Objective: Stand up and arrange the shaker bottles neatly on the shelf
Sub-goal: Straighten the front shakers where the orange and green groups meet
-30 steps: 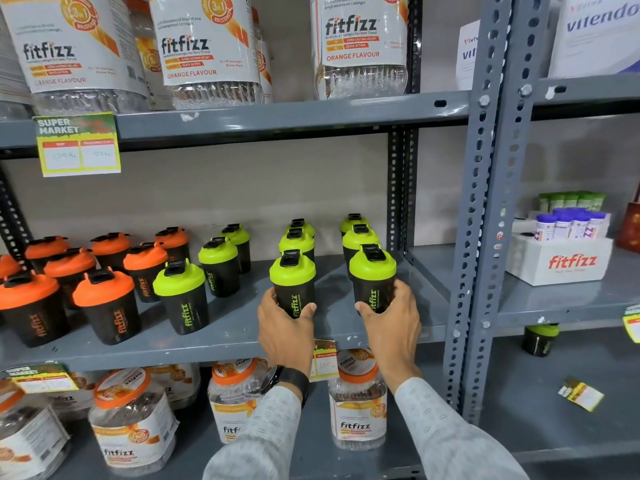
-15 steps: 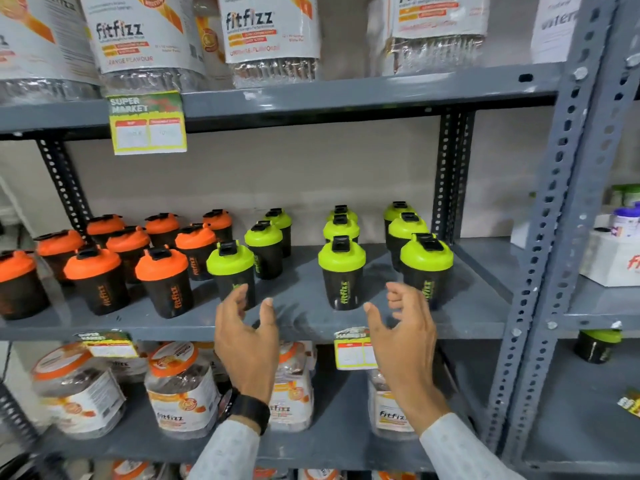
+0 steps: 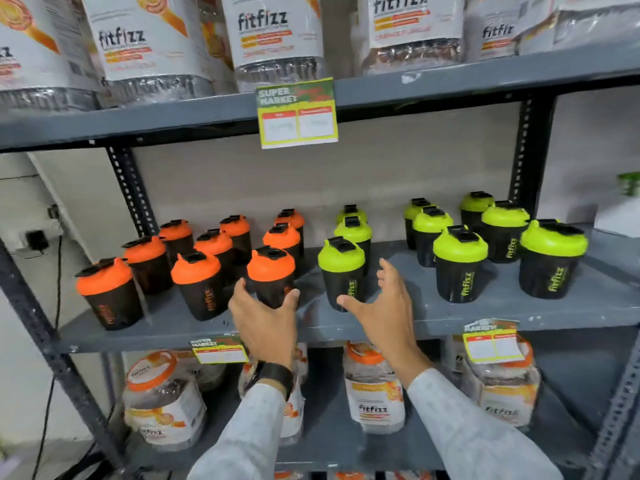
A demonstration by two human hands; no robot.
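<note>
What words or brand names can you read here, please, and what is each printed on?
"fitfizz": big jars on the top shelf.
"fitfizz": green-lidded shaker bottles.
"fitfizz": jars on the lower shelf.
"SUPER MARKET": yellow price tag.
Tag prices, jars' small print and orange-lidded bottles' lettering: too blurred.

Grey painted-metal shelf (image 3: 502, 315) showing matt; shaker bottles (image 3: 459, 268) wearing smooth, faintly glossy plastic lids; price tags (image 3: 297, 112) looking like glossy paper.
</note>
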